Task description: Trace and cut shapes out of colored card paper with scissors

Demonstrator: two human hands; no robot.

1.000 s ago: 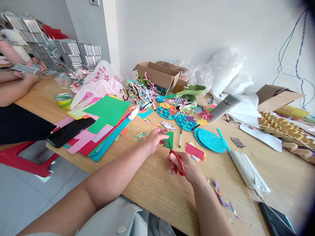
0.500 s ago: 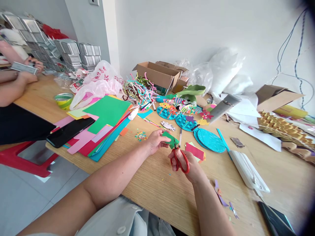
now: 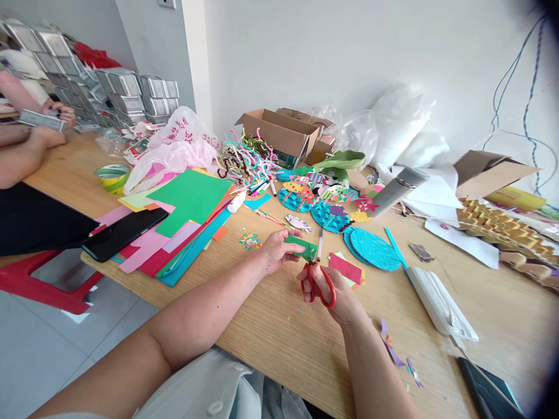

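Note:
Between the fingers of my left hand (image 3: 278, 251) is a small piece of green paper (image 3: 299, 247), held above the table. My right hand (image 3: 339, 294) grips red-handled scissors (image 3: 331, 289), with fingers through the loops. The dark blades are parted at the right end of the green paper. Just right of the scissors lie a red paper piece (image 3: 346, 267) and other paper scraps. A pen (image 3: 320, 244) and a white fish cutout (image 3: 298, 223) rest beyond my hands. Tiny coloured paper bits (image 3: 250, 240) are scattered left of my left hand.
Coloured paper sheets (image 3: 192, 195) and a black phone (image 3: 126, 233) lie at the left. Blue discs (image 3: 378, 250), a grey bottle (image 3: 399, 189) and a white power strip (image 3: 437, 302) are at the right. At far left, another person's hands (image 3: 48, 131) hold a small flat case.
The green paper has turned slightly and lies flatter in my left hand. The scissor blades have opened wider at its edge.

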